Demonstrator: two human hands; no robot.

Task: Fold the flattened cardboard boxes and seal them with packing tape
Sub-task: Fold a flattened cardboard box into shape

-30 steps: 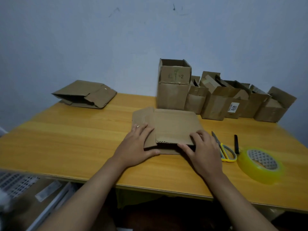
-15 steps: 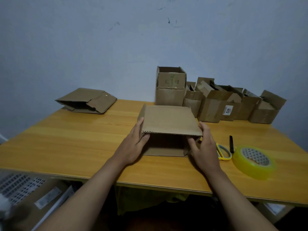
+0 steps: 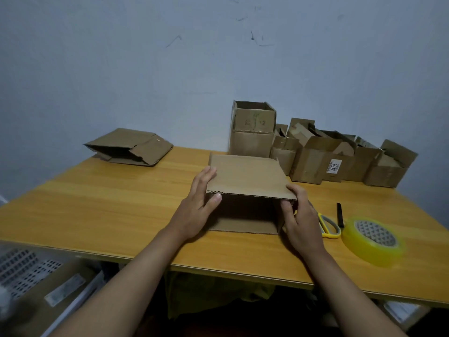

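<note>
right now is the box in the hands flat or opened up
Opened up. The box stands as a hollow tube: its top panel is raised above the bottom panel, dark space between. Left hand and right hand hold its sides.

Brown corrugated cardboard box (image 3: 247,177) sits mid-table, opened into a sleeve, open end facing the camera, lower panel flat on the table. Yellowish translucent packing-tape roll (image 3: 374,240) lies flat to its right, near the front edge.
</note>
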